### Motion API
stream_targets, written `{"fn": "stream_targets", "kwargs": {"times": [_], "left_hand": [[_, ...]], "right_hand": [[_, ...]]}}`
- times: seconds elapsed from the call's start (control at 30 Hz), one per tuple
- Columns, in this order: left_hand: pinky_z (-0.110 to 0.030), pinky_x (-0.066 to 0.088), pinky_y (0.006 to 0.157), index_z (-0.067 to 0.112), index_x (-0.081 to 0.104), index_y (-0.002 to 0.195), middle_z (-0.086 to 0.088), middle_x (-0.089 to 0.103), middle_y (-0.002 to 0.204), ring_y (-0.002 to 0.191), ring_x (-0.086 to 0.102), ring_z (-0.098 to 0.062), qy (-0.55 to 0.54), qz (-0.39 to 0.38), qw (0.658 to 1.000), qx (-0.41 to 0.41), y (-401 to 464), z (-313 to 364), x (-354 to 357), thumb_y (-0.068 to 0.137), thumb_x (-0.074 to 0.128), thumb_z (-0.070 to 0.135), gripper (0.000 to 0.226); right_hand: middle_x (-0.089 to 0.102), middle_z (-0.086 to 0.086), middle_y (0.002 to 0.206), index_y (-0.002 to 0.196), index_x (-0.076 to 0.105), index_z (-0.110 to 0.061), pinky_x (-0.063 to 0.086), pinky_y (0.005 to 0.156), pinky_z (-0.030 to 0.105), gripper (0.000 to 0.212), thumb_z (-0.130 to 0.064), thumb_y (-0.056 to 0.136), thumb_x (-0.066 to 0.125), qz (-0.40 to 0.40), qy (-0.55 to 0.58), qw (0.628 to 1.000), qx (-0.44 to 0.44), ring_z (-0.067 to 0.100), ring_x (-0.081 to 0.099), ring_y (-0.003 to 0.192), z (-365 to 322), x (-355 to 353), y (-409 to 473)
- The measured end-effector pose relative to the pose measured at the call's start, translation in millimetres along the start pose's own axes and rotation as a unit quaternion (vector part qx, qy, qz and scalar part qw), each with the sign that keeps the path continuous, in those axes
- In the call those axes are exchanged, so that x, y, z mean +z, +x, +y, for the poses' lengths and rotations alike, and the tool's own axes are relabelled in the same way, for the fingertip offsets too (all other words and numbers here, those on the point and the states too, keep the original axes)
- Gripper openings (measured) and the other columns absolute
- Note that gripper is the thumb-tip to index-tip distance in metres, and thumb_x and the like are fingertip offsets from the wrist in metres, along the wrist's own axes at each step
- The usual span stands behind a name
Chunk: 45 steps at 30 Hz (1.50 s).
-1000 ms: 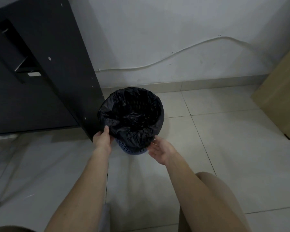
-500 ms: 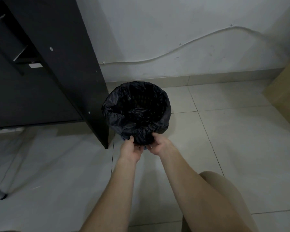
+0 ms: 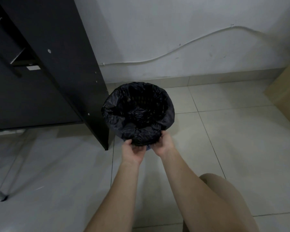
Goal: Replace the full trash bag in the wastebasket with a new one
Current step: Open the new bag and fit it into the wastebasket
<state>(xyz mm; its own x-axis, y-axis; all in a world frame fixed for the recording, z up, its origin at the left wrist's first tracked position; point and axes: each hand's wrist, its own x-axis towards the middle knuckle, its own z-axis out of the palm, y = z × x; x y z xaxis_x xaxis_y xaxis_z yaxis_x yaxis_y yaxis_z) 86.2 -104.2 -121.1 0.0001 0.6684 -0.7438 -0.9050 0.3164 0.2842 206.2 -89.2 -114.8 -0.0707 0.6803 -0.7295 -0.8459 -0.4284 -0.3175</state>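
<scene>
My left hand [image 3: 132, 152] has moved next to my right hand [image 3: 164, 145]; both now pinch the black bag [image 3: 146, 139] edge at the wastebasket [image 3: 148, 149] near rim, so fitting looks almost finished.

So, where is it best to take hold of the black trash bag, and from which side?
Probably at the folded-over hem of the trash bag on the near rim of the wastebasket, coming from the front. There the plastic bunches loosely outside the rim, where the left hand and right hand have their grip. A dark desk panel crowds the left side.
</scene>
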Motion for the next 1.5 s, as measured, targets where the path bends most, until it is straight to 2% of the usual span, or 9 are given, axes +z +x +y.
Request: {"fn": "stream_targets", "kwargs": {"times": [0.23,0.5,0.63,0.77,0.87,0.97,1.07,1.23,1.5], "left_hand": [[-0.039,0.043,0.101,-0.002,0.049,0.140,-0.018,0.054,0.140,0.134,0.049,-0.030,0.027,0.010,0.999,-0.017,10,-2,15,0.107,0.039,0.008,0.036],[-0.037,0.052,0.090,0.004,0.060,0.095,-0.013,0.062,0.095,0.094,0.063,-0.026,-0.018,-0.026,0.999,0.030,-2,-8,6,0.097,0.047,0.009,0.014],[-0.040,0.043,0.106,0.000,0.051,0.134,-0.021,0.057,0.131,0.126,0.053,-0.031,0.007,-0.017,1.000,0.014,9,-12,11,0.106,0.037,0.007,0.032],[-0.039,0.043,0.103,0.000,0.046,0.142,-0.020,0.052,0.143,0.135,0.048,-0.030,0.029,0.023,0.999,0.012,11,-9,21,0.108,0.037,0.009,0.037],[-0.030,0.048,0.091,0.004,0.051,0.137,-0.013,0.063,0.124,0.113,0.060,-0.023,0.074,0.053,0.996,0.027,7,-8,22,0.105,0.047,0.011,0.033],[-0.027,0.049,0.083,0.009,0.059,0.127,-0.011,0.063,0.115,0.090,0.059,-0.020,0.108,0.068,0.990,0.057,-1,-9,23,0.104,0.043,0.021,0.031],[-0.031,0.044,0.096,0.010,0.057,0.139,-0.011,0.060,0.135,0.121,0.058,-0.029,0.073,0.022,0.995,0.070,-7,-11,26,0.102,0.041,0.035,0.048],[-0.038,0.052,0.093,0.004,0.057,0.133,-0.019,0.062,0.132,0.107,0.064,-0.029,0.065,0.027,0.995,0.077,-6,-11,43,0.099,0.063,0.022,0.039],[-0.046,0.055,0.073,0.002,0.054,0.131,-0.021,0.061,0.131,0.104,0.065,-0.036,0.067,0.017,0.997,0.029,-11,-10,48,0.103,0.054,0.021,0.034]], "right_hand": [[0.049,0.022,0.146,0.143,0.045,0.005,0.039,0.111,0.037,0.039,-0.010,0.108,0.034,0.001,0.060,0.998,0.009,0.031,0.047,0.135,-4,9,13],[0.064,0.004,0.079,0.100,0.062,-0.017,0.049,0.065,0.030,0.019,-0.008,0.092,0.047,-0.024,0.037,0.998,-0.049,0.018,0.054,0.072,10,-11,7],[0.056,0.021,0.136,0.139,0.049,-0.008,0.049,0.090,0.042,0.041,-0.001,0.103,0.031,-0.038,0.053,0.997,-0.038,0.034,0.057,0.117,14,-5,11],[0.046,0.024,0.147,0.149,0.040,-0.005,0.039,0.107,0.046,0.042,-0.009,0.108,0.029,-0.008,0.005,1.000,-0.026,0.037,0.044,0.137,14,6,10],[0.068,0.016,0.117,0.136,0.055,-0.006,0.050,0.095,0.036,0.034,-0.012,0.106,0.039,0.035,-0.049,0.998,-0.028,0.028,0.064,0.109,10,10,4],[0.074,-0.001,0.065,0.084,0.071,-0.016,0.048,0.057,0.031,0.025,-0.028,0.094,0.052,0.061,-0.080,0.994,-0.031,0.016,0.067,0.068,2,9,-2],[0.077,-0.001,0.074,0.083,0.072,-0.021,0.051,0.042,0.022,0.033,-0.052,0.085,0.060,0.044,-0.092,0.994,-0.042,0.018,0.071,0.065,-4,19,-8],[0.066,0.017,0.124,0.127,0.061,-0.005,0.053,0.064,0.037,0.045,-0.033,0.093,0.069,0.041,-0.129,0.991,-0.002,0.029,0.066,0.092,-6,41,-6],[0.061,0.022,0.130,0.130,0.057,0.001,0.051,0.075,0.051,0.042,-0.026,0.098,0.062,0.005,-0.074,0.995,0.070,0.038,0.061,0.114,-14,39,-9]]}}
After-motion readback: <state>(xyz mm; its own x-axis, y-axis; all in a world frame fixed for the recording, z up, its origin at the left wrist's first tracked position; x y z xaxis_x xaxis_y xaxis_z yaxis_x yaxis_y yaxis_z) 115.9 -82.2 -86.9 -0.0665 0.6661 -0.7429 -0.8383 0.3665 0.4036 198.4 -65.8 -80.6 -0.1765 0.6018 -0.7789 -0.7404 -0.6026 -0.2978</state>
